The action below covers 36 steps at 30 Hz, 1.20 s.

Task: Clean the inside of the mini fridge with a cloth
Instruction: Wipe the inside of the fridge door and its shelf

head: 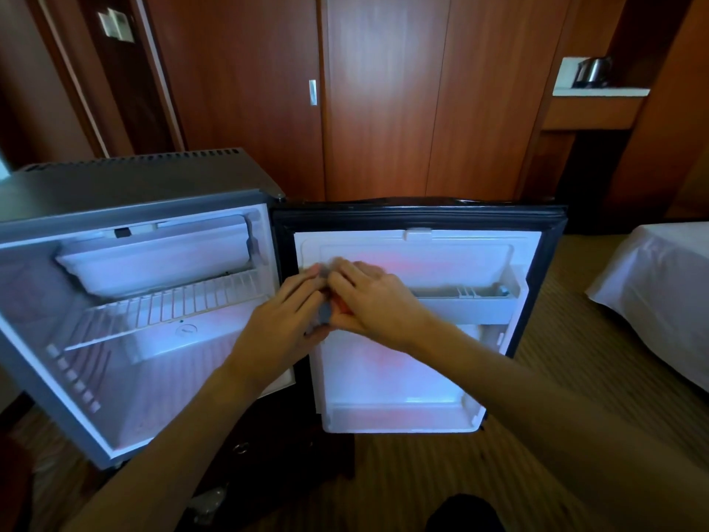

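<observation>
With the fridge point(126, 209) standing open on the carpet, notes run left to right. Cavity at left: freezer box point(153, 259) up top, wire shelf point(165, 312) below it, walls bare white. Door point(418, 332) swung wide to the right, liner facing the camera, door shelf point(464, 301) at mid height. Both hands meet at the hinge-side edge of the liner. Left hand point(284, 320) and right hand point(368, 297) lie close together, fingers mostly extended, a grey cloth point(325, 312) bunched between them; a trace of orange shows beside it, identity unclear. Whether they pinch the cloth or only press on it, cannot tell; fingertips are blurred. Step in hand, as judged: gathering or refolding the cloth against the liner, wiping about to start or resume. Next move likely calls for one hand to take the cloth flat and sweep across the liner, then into the cavity. Far right: bed point(660, 270), kettle point(592, 71) on a shelf.
</observation>
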Each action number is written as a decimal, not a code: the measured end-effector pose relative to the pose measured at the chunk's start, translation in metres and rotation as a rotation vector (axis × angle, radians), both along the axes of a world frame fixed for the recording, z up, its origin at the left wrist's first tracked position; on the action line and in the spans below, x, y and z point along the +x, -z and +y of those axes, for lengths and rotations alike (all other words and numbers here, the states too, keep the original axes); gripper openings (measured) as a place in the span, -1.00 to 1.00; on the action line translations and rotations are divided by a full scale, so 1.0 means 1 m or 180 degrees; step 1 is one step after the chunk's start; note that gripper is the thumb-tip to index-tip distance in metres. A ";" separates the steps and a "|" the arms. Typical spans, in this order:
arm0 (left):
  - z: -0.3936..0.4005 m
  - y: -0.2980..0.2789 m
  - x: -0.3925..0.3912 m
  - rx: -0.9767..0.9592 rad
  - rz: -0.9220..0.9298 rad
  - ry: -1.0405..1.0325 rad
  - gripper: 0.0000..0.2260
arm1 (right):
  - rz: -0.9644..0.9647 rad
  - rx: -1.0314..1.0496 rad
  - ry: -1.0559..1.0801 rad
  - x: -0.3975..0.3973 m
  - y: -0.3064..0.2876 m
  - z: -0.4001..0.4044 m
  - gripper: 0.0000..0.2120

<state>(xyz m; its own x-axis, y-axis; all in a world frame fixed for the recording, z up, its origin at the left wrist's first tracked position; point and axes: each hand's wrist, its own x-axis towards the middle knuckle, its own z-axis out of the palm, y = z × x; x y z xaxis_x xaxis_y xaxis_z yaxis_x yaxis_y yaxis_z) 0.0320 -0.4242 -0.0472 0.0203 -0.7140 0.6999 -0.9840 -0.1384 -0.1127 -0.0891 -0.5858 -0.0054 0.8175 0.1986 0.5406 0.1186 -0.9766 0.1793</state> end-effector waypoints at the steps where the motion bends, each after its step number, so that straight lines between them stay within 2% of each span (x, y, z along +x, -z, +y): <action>1: 0.000 0.000 0.001 0.0005 0.0016 -0.0017 -0.51 | -0.0002 -0.0075 -0.0032 -0.007 -0.003 -0.005 -0.60; 6: -0.002 0.004 0.001 -0.0019 0.0065 -0.0134 -0.54 | -0.0145 -0.0213 0.0186 -0.068 -0.007 -0.062 -0.77; 9: -0.002 0.006 -0.001 -0.0024 0.0098 -0.0157 -0.54 | -0.0287 -0.0176 0.0306 -0.072 -0.006 -0.062 -0.82; 12: -0.001 0.003 -0.004 -0.0076 0.0099 -0.0105 -0.53 | -0.0378 -0.0158 0.0235 -0.033 -0.001 -0.026 -0.72; 15: 0.001 -0.001 -0.005 -0.0094 0.0070 -0.0043 -0.48 | -0.0201 -0.0011 0.0111 0.001 0.001 0.006 -0.59; 20: 0.002 0.000 -0.005 -0.0013 0.0194 -0.0136 -0.52 | 0.0194 -0.0146 0.0145 -0.027 -0.011 -0.015 -0.53; 22: 0.001 0.001 -0.004 -0.0015 0.0163 -0.0144 -0.56 | 0.0134 -0.0122 0.0270 -0.058 -0.013 -0.043 -0.60; 24: 0.000 0.003 -0.003 -0.0019 0.0124 -0.0144 -0.56 | 0.0048 -0.0077 0.0327 -0.080 -0.013 -0.064 -0.77; 26: 0.001 0.006 -0.002 -0.0043 0.0138 -0.0160 -0.55 | -0.0084 -0.0164 0.0305 -0.081 -0.013 -0.065 -0.85; 28: 0.000 0.007 -0.001 -0.0045 0.0179 -0.0132 -0.53 | -0.0204 -0.0180 0.0302 -0.065 -0.011 -0.049 -0.81; 31: -0.001 0.003 -0.003 -0.0103 0.0148 -0.0097 -0.50 | -0.0236 -0.0172 0.0176 -0.023 -0.004 -0.015 -0.65; 36: -0.001 0.000 -0.003 -0.0106 0.0068 0.0052 -0.50 | 0.0144 -0.0037 0.0077 -0.004 -0.008 0.001 -0.56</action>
